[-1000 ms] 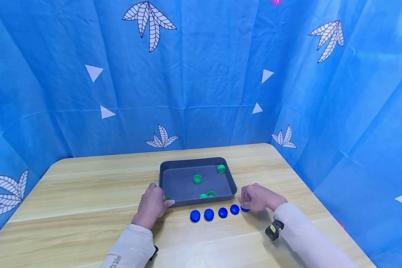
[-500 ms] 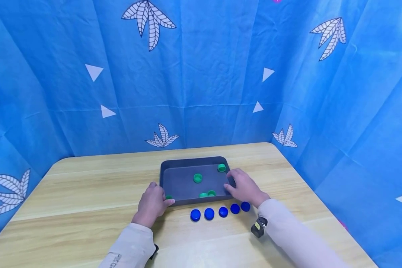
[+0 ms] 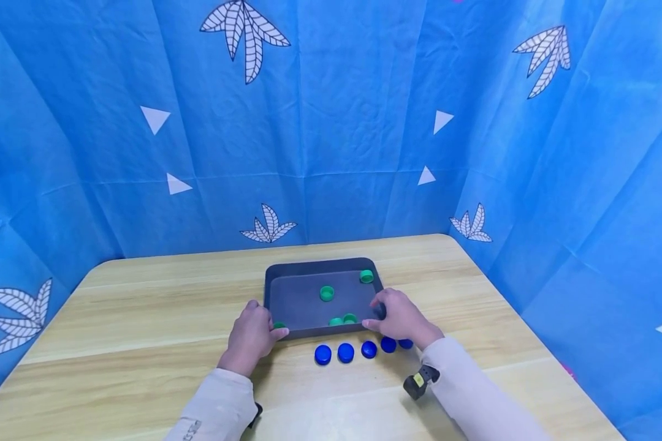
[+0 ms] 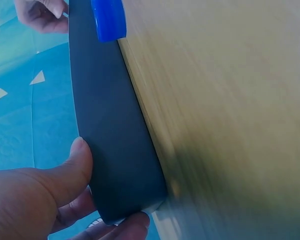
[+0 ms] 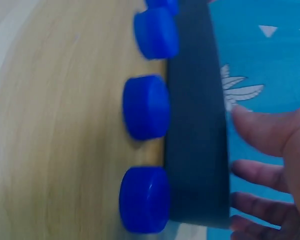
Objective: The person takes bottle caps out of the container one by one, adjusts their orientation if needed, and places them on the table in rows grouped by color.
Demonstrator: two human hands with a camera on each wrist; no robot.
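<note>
left grip (image 3: pixel 251 335) holds dark tray (image 3: pixel 298 297) at near-left corner; right grip (image 3: pixel 399 315) parted at tray's right end; green caps (image 3: pixel 327 294) inside; blue caps (image 3: pixel 346 353) on surface (image 3: pixel 160 318)

A tray (image 3: pixel 292 294) sits on the desk (image 3: pixel 160 318), a curtain (image 3: pixel 336 122) behind at twelve o'clock. Inside lie a central cap (image 3: pixel 327 294), a corner cap (image 3: pixel 366 277) at two, paired caps (image 3: pixel 350 319) around five, and a tucked cap (image 3: pixel 279 325) at eight. Before it, five desk caps (image 3: pixel 369 350) run from six to four. Hands: left (image 3: pixel 251 335) at eight, right (image 3: pixel 401 315) between three and four.
</note>
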